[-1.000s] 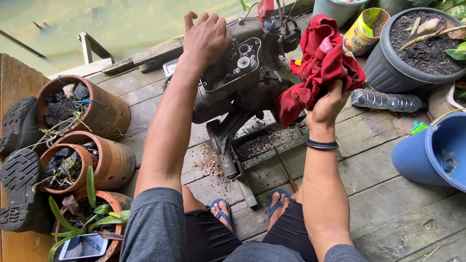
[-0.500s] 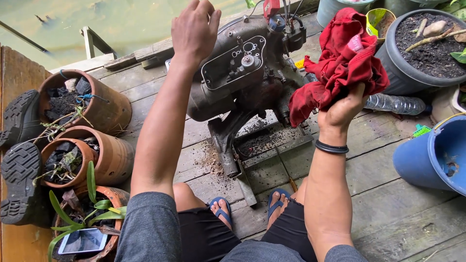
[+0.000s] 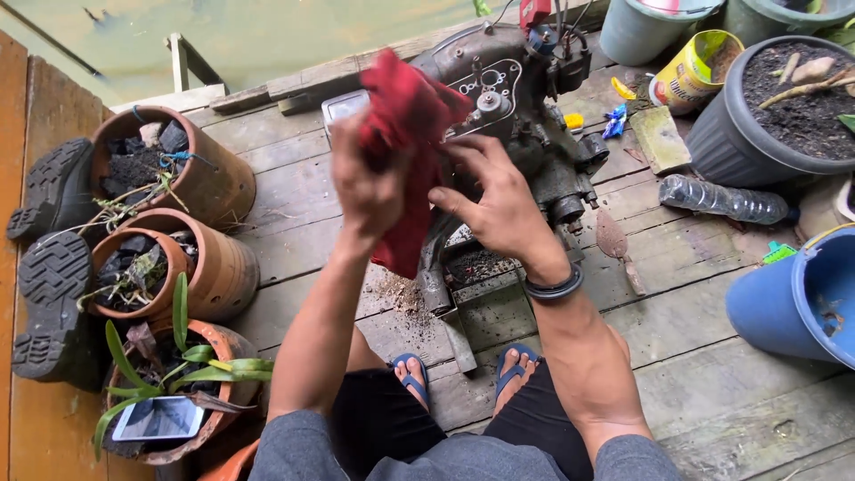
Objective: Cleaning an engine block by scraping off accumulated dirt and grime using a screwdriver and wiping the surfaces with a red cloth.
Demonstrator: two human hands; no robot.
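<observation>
Left hand [image 3: 370, 187] clenches a red rag [image 3: 405, 142]; right hand [image 3: 499, 200], fingers spread, touches the rag beside a grey engine [image 3: 525, 98].

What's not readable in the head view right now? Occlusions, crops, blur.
- Left hand: motion-blurred, so its grip on the red rag is unclear.
- Engine: its left side is hidden behind the rag and both hands; right hand covers the middle.
- Blue bucket: cut off by the right edge.
- Phone in the clay pot: partly covered by leaves.
</observation>
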